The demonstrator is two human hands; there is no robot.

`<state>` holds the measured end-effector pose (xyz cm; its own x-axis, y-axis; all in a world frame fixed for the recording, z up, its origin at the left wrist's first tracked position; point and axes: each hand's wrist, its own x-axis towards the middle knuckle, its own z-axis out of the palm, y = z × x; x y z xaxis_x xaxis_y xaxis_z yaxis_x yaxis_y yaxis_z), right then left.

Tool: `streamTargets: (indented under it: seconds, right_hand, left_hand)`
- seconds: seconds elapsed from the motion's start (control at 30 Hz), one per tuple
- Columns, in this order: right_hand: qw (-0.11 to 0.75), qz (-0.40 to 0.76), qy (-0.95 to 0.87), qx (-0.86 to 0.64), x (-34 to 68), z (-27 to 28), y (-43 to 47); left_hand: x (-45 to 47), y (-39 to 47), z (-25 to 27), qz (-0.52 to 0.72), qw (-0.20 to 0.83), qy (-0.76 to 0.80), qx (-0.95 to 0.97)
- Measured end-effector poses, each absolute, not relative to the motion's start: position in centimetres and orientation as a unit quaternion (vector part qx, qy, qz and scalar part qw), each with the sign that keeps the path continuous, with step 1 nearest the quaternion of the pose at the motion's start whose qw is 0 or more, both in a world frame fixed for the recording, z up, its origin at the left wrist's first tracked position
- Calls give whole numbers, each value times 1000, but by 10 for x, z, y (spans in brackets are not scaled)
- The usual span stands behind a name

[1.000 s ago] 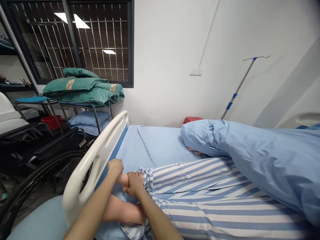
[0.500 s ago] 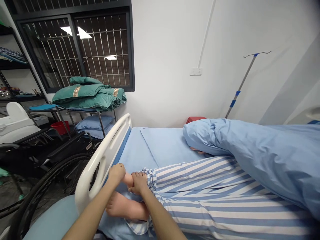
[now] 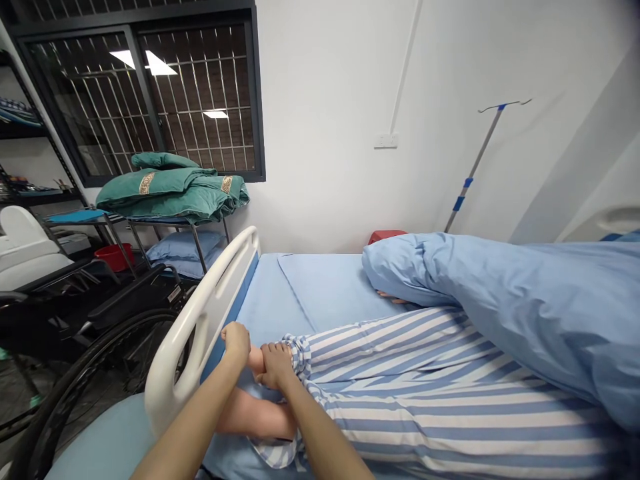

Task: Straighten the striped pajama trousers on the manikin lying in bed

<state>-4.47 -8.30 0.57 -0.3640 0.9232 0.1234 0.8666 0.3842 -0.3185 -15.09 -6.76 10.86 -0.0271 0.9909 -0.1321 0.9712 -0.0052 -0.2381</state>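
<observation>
Far foot [image 3: 256, 359] sits between both hands, close to the bed's [image 3: 325, 287] white end board [image 3: 203, 303], long axis roughly along the bed's long edges. Left hand [image 3: 237, 341], nearer the board, curls over the toe end; right hand [image 3: 277, 365] wraps the ankle beside the bunched striped trousers [image 3: 380, 347]. Can't see fingers underneath. Near foot [image 3: 257, 417] lies toward the near long edge, partly behind the left forearm. Blue quilt [image 3: 500, 300] piled toward the opposite end. IV pole [image 3: 477, 160] past the far edge; wheelchair [image 3: 127, 292] outside the board.
</observation>
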Motion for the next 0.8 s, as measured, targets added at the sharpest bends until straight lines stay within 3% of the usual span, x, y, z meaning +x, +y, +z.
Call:
streamTargets:
  seconds: [0.57, 0.8]
  right_hand:
    - [143, 87, -826, -538, -44, 2, -80]
    - [145, 84, -826, -538, -45, -1, -78]
  left_hand:
    - [-148, -46, 105, 187, 29, -704, -684]
    - [-154, -42, 101, 140, 10, -709, -692]
